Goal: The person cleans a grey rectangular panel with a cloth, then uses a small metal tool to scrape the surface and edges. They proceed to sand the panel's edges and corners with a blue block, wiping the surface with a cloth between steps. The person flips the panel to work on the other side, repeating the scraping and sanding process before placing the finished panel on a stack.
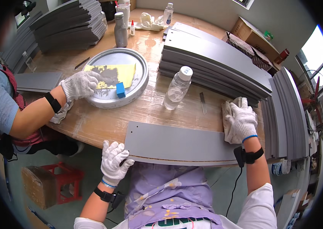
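A long flat grey board (176, 143) lies along the table's front edge before me, with a brown strip on its near edge and small holes at its left end. My left hand (114, 164), in a white knit glove, is at the board's near left corner, thumb and fingers closed around it. On the right, my gloved right hand (242, 120) rests on a bunched beige cloth (228, 122) with its fingers curled over it, just past the board's right end. The part of the cloth under the palm is hidden.
Stacked grey boards (211, 57) fill the back right; more boards (289, 114) stand at the right. A clear bottle (176, 89) and a thin blade (202, 103) are mid-table. At left, a co-worker's gloved hand (80, 84) touches a yellow sheet (127, 72) on a round lid (140, 84).
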Motion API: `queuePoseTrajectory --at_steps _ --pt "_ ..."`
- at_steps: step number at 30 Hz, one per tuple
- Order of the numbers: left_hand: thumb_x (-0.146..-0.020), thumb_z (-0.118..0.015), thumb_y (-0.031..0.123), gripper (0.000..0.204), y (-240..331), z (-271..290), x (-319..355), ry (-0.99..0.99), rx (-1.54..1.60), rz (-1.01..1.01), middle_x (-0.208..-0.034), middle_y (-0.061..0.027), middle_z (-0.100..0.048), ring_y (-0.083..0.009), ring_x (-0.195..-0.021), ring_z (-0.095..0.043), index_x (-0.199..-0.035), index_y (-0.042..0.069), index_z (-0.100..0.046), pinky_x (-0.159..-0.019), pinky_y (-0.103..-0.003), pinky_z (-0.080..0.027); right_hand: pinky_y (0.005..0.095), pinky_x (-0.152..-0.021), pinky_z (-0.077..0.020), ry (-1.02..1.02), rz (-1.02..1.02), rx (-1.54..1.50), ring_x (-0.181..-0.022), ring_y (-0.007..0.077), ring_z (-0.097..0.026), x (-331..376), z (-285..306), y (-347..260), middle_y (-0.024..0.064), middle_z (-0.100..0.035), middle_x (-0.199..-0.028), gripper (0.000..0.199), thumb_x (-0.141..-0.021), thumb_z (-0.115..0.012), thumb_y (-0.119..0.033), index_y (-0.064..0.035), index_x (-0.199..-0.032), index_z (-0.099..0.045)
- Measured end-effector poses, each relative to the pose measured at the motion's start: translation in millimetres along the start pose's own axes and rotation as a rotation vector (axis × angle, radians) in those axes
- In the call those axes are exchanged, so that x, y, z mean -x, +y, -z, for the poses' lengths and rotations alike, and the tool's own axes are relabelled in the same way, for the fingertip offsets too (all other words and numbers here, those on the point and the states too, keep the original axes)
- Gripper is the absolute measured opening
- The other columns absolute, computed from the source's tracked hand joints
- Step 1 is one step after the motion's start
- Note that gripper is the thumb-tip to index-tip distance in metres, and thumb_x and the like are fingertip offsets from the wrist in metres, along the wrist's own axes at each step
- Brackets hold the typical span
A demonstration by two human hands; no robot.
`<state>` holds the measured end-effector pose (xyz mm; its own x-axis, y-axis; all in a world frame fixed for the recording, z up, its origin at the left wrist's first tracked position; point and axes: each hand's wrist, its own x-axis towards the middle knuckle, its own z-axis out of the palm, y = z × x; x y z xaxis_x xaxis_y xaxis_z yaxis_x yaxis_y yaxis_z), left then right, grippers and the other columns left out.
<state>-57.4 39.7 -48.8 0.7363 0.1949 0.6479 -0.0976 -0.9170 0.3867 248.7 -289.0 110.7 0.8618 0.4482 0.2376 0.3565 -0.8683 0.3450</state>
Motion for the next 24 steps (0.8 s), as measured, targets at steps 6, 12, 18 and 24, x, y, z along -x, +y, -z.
queuePoseTrajectory --at_steps 6,12,18,24 --pt "-0.086 -0.074 0.042 0.034 3.9 0.7 2.4 0.001 -0.029 0.034 -0.121 -0.0050 -0.064 -0.0274 -0.125 -0.055 -0.107 0.017 -0.065 -0.119 -0.055 -0.026 0.0439 -0.090 -0.0543 -0.395 -0.121 -0.432 -0.108 0.0365 -0.065 -67.8 -29.0 -63.5 0.0172 -0.068 -0.117 0.029 -0.091 -0.063 -0.035 -0.0164 -0.111 -0.074" --pt "-0.086 -0.075 0.038 0.032 13.4 0.5 -5.0 -0.039 0.014 0.037 -0.122 -0.0055 -0.064 -0.0287 -0.126 -0.053 -0.105 0.015 -0.064 -0.119 -0.054 -0.026 0.0580 -0.060 -0.0562 -0.366 -0.130 -0.040 -0.088 0.0416 -0.072 -98.4 -112.9 -92.6 0.0221 -0.073 -0.093 0.031 -0.090 -0.063 -0.032 -0.0046 -0.095 -0.076" --pt "-0.087 -0.074 0.041 0.037 12.0 1.1 1.0 -0.017 0.003 0.017 -0.126 -0.0049 -0.062 -0.0279 -0.128 -0.052 -0.113 0.017 -0.065 -0.119 -0.053 -0.026 0.0481 -0.090 -0.0523 -0.372 -0.166 -0.394 -0.105 0.0427 -0.065 -76.5 -59.1 -86.7 0.0253 -0.068 -0.110 0.036 -0.087 -0.058 -0.032 -0.0034 -0.106 -0.070" --pt "-0.089 -0.070 0.042 0.037 8.4 -6.7 12.5 0.007 0.007 0.048 -0.128 -0.0061 -0.062 -0.0287 -0.128 -0.053 -0.116 0.016 -0.064 -0.120 -0.053 -0.025 0.0358 -0.074 -0.0534 -0.186 0.014 -1.027 -0.082 0.0284 -0.069 20.1 3.0 -136.2 0.0155 -0.069 -0.091 0.015 -0.090 -0.065 -0.012 -0.0026 -0.101 -0.065"
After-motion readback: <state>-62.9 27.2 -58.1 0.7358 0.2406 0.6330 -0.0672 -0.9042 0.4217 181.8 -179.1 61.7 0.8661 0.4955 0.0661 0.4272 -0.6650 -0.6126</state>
